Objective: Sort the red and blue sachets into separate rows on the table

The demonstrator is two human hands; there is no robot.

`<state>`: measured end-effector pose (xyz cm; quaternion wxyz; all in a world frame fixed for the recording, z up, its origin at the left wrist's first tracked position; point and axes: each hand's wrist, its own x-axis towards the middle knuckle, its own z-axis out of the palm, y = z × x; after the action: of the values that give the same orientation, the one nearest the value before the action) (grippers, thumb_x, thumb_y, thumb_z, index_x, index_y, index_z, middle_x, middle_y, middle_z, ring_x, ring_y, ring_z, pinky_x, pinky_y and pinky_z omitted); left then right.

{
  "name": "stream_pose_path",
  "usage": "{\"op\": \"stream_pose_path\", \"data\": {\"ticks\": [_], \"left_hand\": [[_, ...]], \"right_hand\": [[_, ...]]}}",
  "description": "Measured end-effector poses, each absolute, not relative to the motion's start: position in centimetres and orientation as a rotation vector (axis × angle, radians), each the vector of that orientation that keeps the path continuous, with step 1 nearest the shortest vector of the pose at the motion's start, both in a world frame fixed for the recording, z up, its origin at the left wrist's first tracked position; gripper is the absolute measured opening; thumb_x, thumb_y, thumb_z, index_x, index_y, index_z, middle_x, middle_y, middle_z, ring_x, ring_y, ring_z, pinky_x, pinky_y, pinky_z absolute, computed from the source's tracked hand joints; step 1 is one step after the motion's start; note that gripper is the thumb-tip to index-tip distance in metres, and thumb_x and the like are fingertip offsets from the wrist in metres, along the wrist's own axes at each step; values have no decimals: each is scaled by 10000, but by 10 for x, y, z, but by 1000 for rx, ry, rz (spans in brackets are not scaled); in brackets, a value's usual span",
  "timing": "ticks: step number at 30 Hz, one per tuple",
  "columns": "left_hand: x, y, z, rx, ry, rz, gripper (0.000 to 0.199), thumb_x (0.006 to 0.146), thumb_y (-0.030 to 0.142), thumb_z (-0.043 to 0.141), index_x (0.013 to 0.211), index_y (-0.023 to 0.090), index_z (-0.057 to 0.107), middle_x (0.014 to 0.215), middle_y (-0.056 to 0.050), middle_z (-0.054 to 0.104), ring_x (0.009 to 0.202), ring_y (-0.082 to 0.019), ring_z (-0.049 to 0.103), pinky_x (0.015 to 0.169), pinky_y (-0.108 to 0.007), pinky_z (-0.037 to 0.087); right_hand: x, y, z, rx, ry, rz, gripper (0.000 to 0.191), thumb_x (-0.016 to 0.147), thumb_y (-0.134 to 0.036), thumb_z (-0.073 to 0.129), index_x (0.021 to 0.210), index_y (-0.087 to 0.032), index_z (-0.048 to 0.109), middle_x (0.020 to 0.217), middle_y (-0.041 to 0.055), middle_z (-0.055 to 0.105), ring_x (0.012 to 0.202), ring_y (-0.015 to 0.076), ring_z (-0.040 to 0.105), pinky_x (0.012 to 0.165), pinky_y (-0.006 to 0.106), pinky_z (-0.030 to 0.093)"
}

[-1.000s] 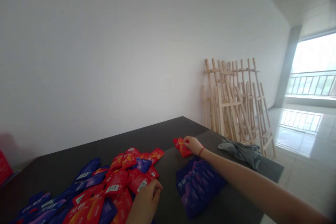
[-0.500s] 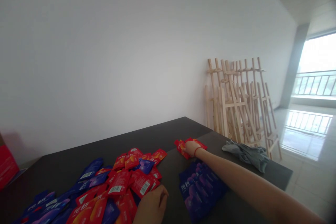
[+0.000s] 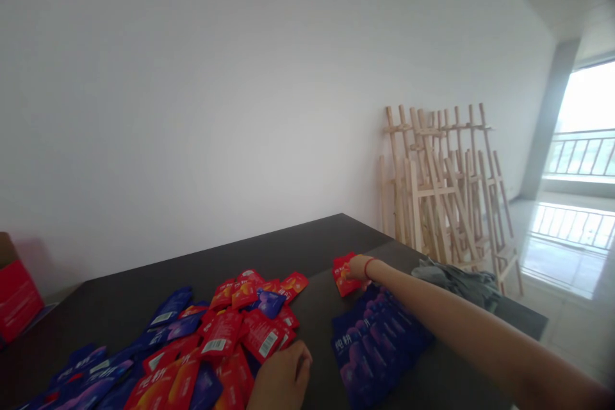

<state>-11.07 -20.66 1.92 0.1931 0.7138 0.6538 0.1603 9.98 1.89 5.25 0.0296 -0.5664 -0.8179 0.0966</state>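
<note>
My right hand is closed on a red packet with orange print, over a small group of red packets on the far right part of the dark table. Just in front of it lies an overlapping fan of blue packets with purple print. My left hand, fingers curled and with nothing visible in it, rests at the right edge of a loose heap. That heap mixes red packets and blue packets, some turned with their barcodes up.
The dark table runs along a white wall. A grey cloth-like bundle lies near its right edge. Several wooden easels lean behind it on the right. A red box stands at the far left.
My right hand has drawn the red packet a little to the right, onto the other red ones, which now sit closer together. My left hand stays by the heap. The view has shifted slightly.
</note>
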Motion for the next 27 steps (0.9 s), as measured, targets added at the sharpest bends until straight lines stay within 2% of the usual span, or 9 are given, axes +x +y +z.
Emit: {"op": "stream_pose_path", "data": {"ticks": [6,8,11,13,14,18,21,24,27], "left_hand": [[-110,-207,19,2011,1843,453,229,897,156,412,876,217,633,784,-5,692,762,-158,645,663,-240,375],[-109,-207,20,2009,1851,425,232,892,148,416,878,215,637,808,-12,702,782,-161,649,672,-239,381],[-106,-208,21,2002,1849,383,236,886,136,419,889,212,643,836,-23,718,794,-165,658,673,-241,388],[-104,-209,22,2009,1833,364,240,887,134,418,902,212,645,851,-28,728,799,-170,668,674,-246,391],[-103,-210,23,2015,1825,354,241,888,135,419,907,212,646,857,-30,732,803,-172,672,676,-248,393],[-103,-211,23,2025,1821,295,252,884,126,419,928,211,652,866,-38,744,811,-180,685,684,-250,401],[-106,-210,19,2036,1815,289,257,877,132,421,929,218,658,864,-33,749,803,-180,690,673,-244,404],[-108,-207,11,2062,1785,297,260,865,137,432,933,227,666,864,-26,753,795,-178,695,660,-237,403],[-108,-207,6,2082,1772,289,265,860,139,435,937,231,671,865,-26,756,795,-183,700,656,-238,402]], "right_hand": [[101,23,52,-1731,-2687,206,327,953,-346,599,1236,-183,581,1252,96,587,1049,238,611,874,454,532],[99,20,46,-1618,-2734,162,368,943,-361,610,1261,-180,573,1316,108,559,1139,270,574,944,502,490],[91,16,31,-1453,-2780,132,540,918,-408,619,1385,-165,500,1512,158,398,1383,318,364,1121,497,307],[85,16,20,-1405,-2802,145,641,916,-432,592,1463,-145,420,1581,169,287,1455,314,237,1170,451,213],[84,17,15,-1396,-2816,161,656,923,-435,564,1485,-142,391,1589,167,271,1460,311,229,1173,449,200],[87,26,6,-1389,-2864,231,637,919,-390,508,1499,-161,380,1560,152,347,1420,307,330,1150,482,236],[95,32,6,-1416,-2862,227,659,878,-375,537,1490,-170,401,1557,159,350,1426,323,311,1144,508,226],[99,33,5,-1479,-2831,215,742,838,-467,567,1492,-163,393,1580,180,287,1442,384,240,1115,595,222],[97,30,1,-1526,-2808,214,803,833,-540,541,1503,-134,367,1568,203,299,1424,428,250,1081,648,235]]}}
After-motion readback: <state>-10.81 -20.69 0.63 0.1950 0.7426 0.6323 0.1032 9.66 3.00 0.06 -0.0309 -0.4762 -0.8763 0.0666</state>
